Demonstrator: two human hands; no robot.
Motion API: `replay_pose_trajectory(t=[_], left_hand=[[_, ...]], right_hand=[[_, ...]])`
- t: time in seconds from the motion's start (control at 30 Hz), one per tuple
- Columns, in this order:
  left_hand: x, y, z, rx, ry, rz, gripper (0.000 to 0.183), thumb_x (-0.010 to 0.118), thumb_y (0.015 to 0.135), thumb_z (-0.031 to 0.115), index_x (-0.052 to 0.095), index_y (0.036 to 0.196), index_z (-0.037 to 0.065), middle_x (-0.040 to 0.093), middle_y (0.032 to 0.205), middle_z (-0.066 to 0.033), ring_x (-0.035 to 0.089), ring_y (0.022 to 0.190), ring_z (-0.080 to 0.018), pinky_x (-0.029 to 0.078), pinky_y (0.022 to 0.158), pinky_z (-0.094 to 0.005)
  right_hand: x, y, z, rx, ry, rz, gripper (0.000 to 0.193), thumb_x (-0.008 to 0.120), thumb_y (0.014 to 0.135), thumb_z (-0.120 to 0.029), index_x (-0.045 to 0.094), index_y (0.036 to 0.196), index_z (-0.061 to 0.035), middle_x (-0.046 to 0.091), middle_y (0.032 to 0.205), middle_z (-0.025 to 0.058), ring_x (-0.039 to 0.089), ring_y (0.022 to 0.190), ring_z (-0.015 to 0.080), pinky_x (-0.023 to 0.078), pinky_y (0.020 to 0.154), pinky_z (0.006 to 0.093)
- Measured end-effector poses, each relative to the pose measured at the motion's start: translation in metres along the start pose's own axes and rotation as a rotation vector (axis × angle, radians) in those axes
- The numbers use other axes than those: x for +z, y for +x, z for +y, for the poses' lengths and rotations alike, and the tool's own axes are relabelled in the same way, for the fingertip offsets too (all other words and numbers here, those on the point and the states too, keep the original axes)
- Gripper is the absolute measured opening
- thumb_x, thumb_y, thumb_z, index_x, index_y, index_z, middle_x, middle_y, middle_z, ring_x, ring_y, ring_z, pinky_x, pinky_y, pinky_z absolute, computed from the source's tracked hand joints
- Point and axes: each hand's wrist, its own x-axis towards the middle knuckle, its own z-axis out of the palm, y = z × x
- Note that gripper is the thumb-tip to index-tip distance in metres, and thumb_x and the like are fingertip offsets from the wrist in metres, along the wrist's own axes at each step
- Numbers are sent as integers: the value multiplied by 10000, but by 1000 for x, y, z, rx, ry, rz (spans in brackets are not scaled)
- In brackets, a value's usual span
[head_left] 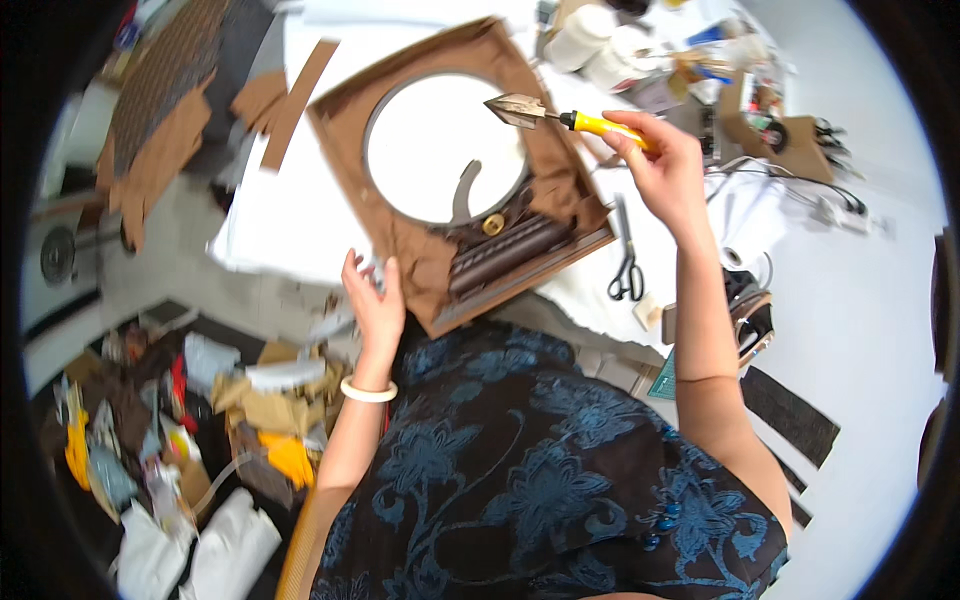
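My right hand [665,165] grips the yellow handle of a small pointed trowel [518,108], its metal blade over the upper right of a shallow brown box [340,135]. The box lies tilted on white-covered work surface and is lined in brown material. Inside it sits a round white disc [420,140] with a dark rim. A dark curved strip [464,195] overlaps the disc, near a round brass-coloured piece [493,224]. A dark brown padded roll [510,257] lies along the near side. My left hand [376,305], fingers apart, is by the box's near left corner.
Black-handled scissors [627,275] lie right of the box. White tubs [582,38] and a cardboard box of tools [808,145] stand at the far right. A brown strip [300,105] lies at left. Scraps and bags [285,395] are heaped at lower left.
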Motion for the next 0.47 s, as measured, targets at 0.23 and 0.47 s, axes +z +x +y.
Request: replay_pose_trajectory(t=[0.23,0.47], left_hand=[[25,50,-3,-19,123,-208,463,544,1103,217,462,1476,-43,725,1182,-346,706,1081,-528,551,914,-544],[27,72,-12,102,142,-223,400,546,1074,143,493,1429,-35,731,1134,-336,711,1046,-525,551,894,-547]], right_hand=[[-87,-5,48,360,-284,435,215,703,1055,-194,745,1196,-37,779,894,61,715,752,161,558,715,316],[-127,13,140,415,-487,622,226,718,1001,-275,801,1060,-73,795,944,166,757,885,391,573,833,486]])
